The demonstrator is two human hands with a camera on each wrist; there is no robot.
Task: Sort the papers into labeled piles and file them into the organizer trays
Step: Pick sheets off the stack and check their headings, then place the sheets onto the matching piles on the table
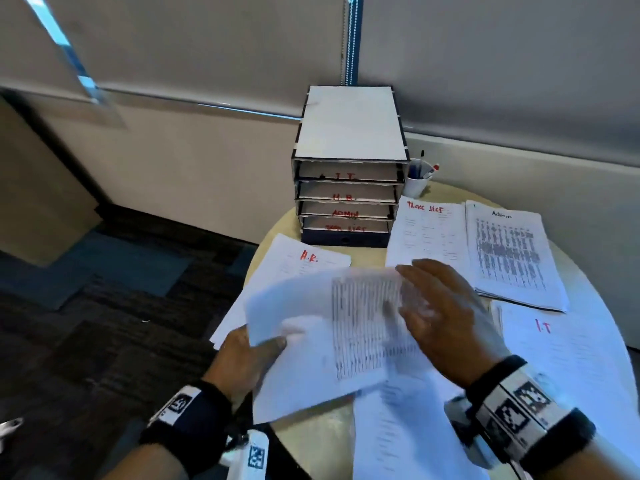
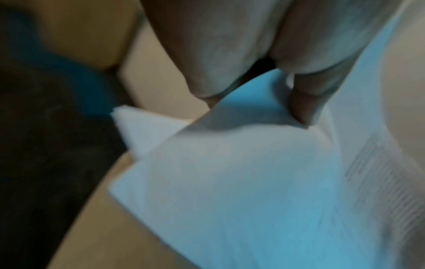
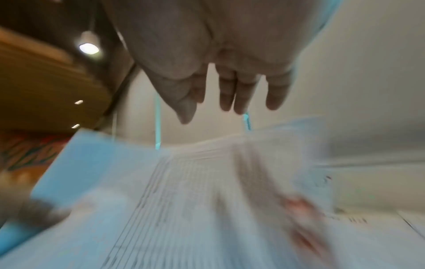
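Note:
My left hand (image 1: 256,351) pinches the left edge of a loose stack of white papers (image 1: 329,341), thumb on top; the left wrist view shows the thumb (image 2: 303,107) pressing the sheet (image 2: 230,172). The top sheet carries a printed table. My right hand (image 1: 440,313) hovers over the stack's right side with straight fingers (image 3: 232,94), holding nothing. On the round table lie labeled piles: H.R. (image 1: 308,258), Task List (image 1: 426,233), Admin (image 1: 512,258) and I.T. (image 1: 554,344). The organizer (image 1: 346,168) stands at the back, with trays marked I.T., H.R., Admin, Task List.
A white cup of pens (image 1: 419,180) stands right of the organizer. More sheets (image 1: 398,438) lie at the table's near edge. The beige round table (image 1: 311,441) ends at my left over dark carpet (image 1: 104,306). A wall runs behind.

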